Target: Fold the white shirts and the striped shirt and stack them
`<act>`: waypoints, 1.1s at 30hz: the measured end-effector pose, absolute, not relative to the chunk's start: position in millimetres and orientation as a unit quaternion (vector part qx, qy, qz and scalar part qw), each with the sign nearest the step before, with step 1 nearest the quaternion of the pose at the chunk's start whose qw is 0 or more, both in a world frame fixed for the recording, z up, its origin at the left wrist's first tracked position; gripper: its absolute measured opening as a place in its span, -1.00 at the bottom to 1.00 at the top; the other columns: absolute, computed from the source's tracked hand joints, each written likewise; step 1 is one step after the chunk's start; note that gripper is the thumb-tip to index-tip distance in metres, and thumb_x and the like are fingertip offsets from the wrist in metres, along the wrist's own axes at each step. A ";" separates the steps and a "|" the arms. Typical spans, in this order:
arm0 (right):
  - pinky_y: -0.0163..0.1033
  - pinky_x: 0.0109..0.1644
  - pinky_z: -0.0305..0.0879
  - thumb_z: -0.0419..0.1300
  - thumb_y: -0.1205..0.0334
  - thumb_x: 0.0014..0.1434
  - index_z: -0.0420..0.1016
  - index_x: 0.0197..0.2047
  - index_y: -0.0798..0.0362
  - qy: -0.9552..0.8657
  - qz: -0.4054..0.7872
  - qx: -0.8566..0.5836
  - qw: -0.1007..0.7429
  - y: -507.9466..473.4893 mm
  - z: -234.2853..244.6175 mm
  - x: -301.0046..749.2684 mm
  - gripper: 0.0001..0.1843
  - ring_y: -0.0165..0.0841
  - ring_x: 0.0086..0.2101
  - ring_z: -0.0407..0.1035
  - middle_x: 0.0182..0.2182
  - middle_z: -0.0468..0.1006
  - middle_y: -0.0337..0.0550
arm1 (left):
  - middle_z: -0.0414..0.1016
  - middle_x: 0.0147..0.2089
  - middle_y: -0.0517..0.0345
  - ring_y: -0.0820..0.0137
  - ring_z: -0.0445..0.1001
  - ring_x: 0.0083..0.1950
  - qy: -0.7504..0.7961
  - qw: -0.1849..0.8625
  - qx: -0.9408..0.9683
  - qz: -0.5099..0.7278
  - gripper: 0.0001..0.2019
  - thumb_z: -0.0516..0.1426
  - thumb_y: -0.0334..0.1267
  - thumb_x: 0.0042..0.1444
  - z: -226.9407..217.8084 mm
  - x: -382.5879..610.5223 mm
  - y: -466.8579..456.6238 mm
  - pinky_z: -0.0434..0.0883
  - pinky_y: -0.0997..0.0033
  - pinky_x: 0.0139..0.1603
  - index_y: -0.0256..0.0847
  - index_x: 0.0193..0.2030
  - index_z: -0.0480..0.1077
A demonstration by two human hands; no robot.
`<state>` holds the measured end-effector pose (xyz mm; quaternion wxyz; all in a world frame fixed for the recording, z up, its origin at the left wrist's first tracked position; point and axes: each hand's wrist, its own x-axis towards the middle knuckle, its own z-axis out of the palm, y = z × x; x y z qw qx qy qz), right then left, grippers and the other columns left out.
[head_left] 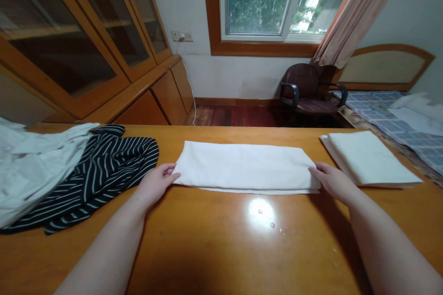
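White cloth [245,166]: folded into a long, narrow strip; it lies on the wooden table [221,249], near the far edge, its length running from left to right; another layer shows along the near side, just past the top fold
Left hand [159,183]: grasping the cloth's left end, near the close corner, thumb on top; the forearm comes in from the lower left
Right hand [332,180]: grasping the cloth's right end between thumb and fingers; the forearm comes in from the lower right
Left of the cloth: a black garment with white stripes [114,175], loosely heaped; a white garment [38,156] lies partly over it
Right of the cloth: a folded off-white fabric [372,156], squared and layered, just beyond the right hand
Tabletop: glossy, with a bright reflection just in front of the cloth
Beyond the table: a dark armchair [304,84] below the window [259,0]; a bed with a checked cover [411,122] to the right
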<state>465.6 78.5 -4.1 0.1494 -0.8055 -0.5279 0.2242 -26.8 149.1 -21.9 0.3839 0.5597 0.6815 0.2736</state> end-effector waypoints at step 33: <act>-0.28 -0.44 0.20 0.32 -0.04 -0.20 0.32 -0.49 0.03 -0.486 0.421 -0.738 0.205 77.9 -6.5 476.0 -0.64 -0.39 -0.53 0.28 -0.57 0.40 -0.23 | 0.53 0.00 0.01 0.10 0.47 0.00 0.629 0.371 0.664 0.160 -0.41 0.18 0.17 -0.13 -10.1 -28.6 149.2 0.34 0.27 0.04 -0.23 -0.06 0.44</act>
